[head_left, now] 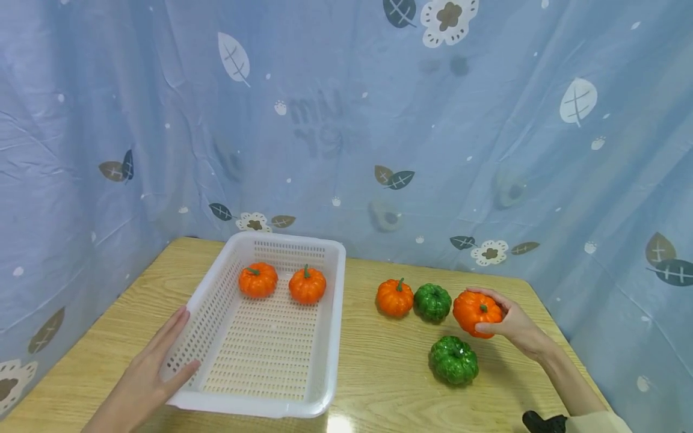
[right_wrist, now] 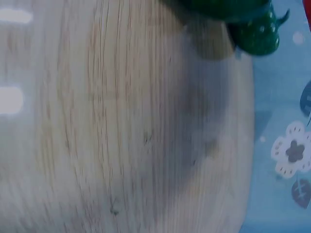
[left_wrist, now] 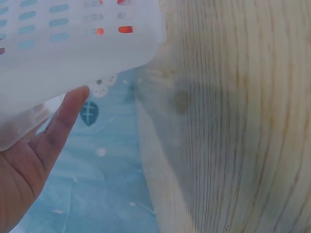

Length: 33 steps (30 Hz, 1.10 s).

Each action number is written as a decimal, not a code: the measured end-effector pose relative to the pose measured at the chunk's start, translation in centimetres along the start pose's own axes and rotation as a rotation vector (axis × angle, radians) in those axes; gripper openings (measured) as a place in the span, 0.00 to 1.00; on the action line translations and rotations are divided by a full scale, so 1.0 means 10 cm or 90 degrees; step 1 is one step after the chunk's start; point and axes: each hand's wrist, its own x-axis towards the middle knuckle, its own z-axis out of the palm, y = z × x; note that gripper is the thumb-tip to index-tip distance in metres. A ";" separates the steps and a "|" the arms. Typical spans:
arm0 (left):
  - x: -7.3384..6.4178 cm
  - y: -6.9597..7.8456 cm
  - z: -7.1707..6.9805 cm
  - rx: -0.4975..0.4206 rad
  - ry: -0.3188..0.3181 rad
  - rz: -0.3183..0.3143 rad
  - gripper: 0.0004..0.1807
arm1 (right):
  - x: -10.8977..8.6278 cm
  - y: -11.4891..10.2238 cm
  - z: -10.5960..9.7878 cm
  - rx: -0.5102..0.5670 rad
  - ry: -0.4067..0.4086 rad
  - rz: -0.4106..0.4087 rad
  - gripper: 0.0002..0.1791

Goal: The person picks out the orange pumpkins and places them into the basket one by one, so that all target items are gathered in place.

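At the left side of a white plastic basket (head_left: 273, 409), my left hand (head_left: 143, 370) grips the side wall, thumb over the rim and fingers along the outside. The left wrist view shows a finger (left_wrist: 68, 111) against the basket wall (left_wrist: 73, 63). Two small orange pumpkins (head_left: 258, 280) with green stems sit inside, near its far end. Over on the right, my right hand (head_left: 511, 322) holds another orange pumpkin (head_left: 473, 313), thumb in front and fingers behind. Close to it are a green pumpkin (head_left: 432, 302), a nearer green pumpkin (head_left: 453, 360) and an orange pumpkin (head_left: 394, 298).
A wooden table (head_left: 390, 385) carries everything. Blue patterned cloth (head_left: 346, 120) hangs behind the table and along both sides. A dark object (head_left: 544, 423) sits by the right sleeve (head_left: 595, 423). Green pumpkins (right_wrist: 255, 34) show at the top of the right wrist view.
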 end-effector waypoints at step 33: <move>0.00 0.02 -0.01 -0.015 -0.028 -0.031 0.49 | 0.00 -0.66 1.00 0.091 -0.071 0.026 0.32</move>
